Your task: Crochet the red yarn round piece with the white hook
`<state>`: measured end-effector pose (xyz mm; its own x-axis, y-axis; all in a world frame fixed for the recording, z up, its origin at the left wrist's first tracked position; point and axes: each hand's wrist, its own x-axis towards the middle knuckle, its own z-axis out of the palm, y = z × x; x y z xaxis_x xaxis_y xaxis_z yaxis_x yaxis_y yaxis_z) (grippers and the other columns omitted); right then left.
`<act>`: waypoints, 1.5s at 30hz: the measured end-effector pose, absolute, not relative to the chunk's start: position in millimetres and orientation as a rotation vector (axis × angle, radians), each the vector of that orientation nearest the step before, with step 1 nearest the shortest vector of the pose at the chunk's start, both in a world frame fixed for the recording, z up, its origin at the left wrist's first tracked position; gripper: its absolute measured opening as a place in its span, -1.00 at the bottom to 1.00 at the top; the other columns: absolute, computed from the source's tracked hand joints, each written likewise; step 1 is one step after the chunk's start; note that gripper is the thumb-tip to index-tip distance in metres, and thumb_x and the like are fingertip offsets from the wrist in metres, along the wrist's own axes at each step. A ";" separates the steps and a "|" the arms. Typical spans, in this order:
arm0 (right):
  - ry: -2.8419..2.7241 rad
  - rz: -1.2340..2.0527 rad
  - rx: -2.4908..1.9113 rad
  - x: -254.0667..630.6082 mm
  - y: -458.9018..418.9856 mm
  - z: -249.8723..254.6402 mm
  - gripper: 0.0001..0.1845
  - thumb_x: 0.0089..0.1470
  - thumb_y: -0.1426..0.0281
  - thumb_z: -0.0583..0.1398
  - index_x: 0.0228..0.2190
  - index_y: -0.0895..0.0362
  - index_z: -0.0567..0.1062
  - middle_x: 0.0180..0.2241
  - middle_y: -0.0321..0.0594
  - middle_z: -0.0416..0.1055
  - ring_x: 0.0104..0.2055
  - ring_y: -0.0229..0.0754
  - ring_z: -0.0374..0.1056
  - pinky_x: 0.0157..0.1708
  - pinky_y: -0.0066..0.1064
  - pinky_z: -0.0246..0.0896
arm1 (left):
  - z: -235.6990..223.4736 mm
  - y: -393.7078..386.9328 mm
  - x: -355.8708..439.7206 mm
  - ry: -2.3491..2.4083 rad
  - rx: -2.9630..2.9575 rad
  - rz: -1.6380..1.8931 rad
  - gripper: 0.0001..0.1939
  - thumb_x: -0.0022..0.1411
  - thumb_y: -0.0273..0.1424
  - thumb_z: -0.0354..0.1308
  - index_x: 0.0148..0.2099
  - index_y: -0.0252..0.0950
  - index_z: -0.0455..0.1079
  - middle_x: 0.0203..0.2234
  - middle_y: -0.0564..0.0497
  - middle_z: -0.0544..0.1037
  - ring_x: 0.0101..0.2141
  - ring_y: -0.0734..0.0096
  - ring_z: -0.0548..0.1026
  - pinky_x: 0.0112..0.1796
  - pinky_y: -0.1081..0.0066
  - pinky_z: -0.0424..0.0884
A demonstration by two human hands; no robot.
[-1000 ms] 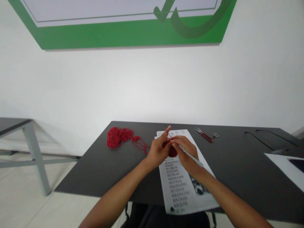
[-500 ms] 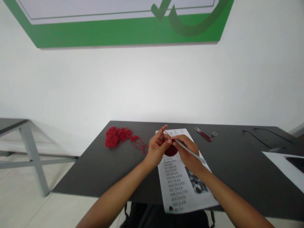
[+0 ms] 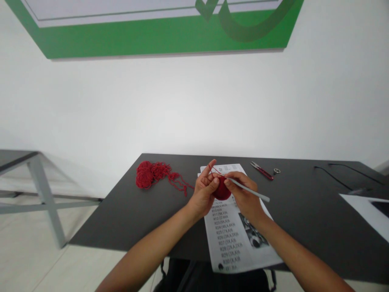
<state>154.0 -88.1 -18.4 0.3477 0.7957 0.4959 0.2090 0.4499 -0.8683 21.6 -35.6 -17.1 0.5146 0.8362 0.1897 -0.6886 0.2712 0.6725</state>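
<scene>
My left hand (image 3: 205, 190) pinches a small round red crochet piece (image 3: 221, 190), with a strand of red yarn looped over its raised forefinger. My right hand (image 3: 244, 194) is closed round a grey crochet hook (image 3: 253, 192) whose tip meets the piece. Both hands hover over a printed pattern sheet (image 3: 234, 235) on the black table (image 3: 136, 219). The strand runs left to a loose ball of red yarn (image 3: 148, 174) lying on the table.
Red-handled snips (image 3: 261, 171) and a small metal ring (image 3: 276, 170) lie at the back right of the sheet. A black cable (image 3: 332, 177) and a white sheet with a dark device (image 3: 369, 211) are at the far right. A grey table (image 3: 21, 162) stands at left.
The red piece now shows more between my hands. My right hand has drawn back a little and the hook's handle has swung to point further right.
</scene>
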 end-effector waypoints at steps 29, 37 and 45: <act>-1.100 0.539 -0.974 155.5 -83.0 -35.0 -0.57 0.23 -0.04 0.17 -0.29 0.07 0.52 -0.28 -0.18 0.53 -0.26 -0.14 0.45 -0.24 -0.30 0.41 | -21.7 -26.4 17.2 0.226 1.091 1.019 -0.03 -0.04 -0.32 0.54 0.38 -0.23 0.23 -0.37 0.05 0.60 -0.44 0.52 0.49 -0.35 0.50 0.38; -1.111 0.506 -0.956 158.0 -88.4 -26.0 -0.63 0.26 0.03 0.18 -0.33 0.07 0.50 -0.31 -0.20 0.51 -0.24 -0.16 0.44 -0.18 -0.32 0.37 | -20.6 -28.0 17.2 0.242 1.066 1.002 -0.04 -0.06 -0.34 0.55 0.36 -0.24 0.26 -0.40 0.05 0.60 -0.43 0.50 0.50 -0.36 0.52 0.37; -1.111 0.497 -0.925 155.0 -93.6 -20.3 -0.61 0.31 0.01 0.10 -0.31 0.06 0.41 -0.32 -0.22 0.52 -0.25 -0.16 0.46 -0.19 -0.30 0.37 | -19.6 -28.2 16.7 0.253 1.059 1.011 -0.09 -0.06 -0.41 0.55 0.33 -0.25 0.30 -0.39 0.04 0.61 -0.43 0.51 0.51 -0.38 0.55 0.37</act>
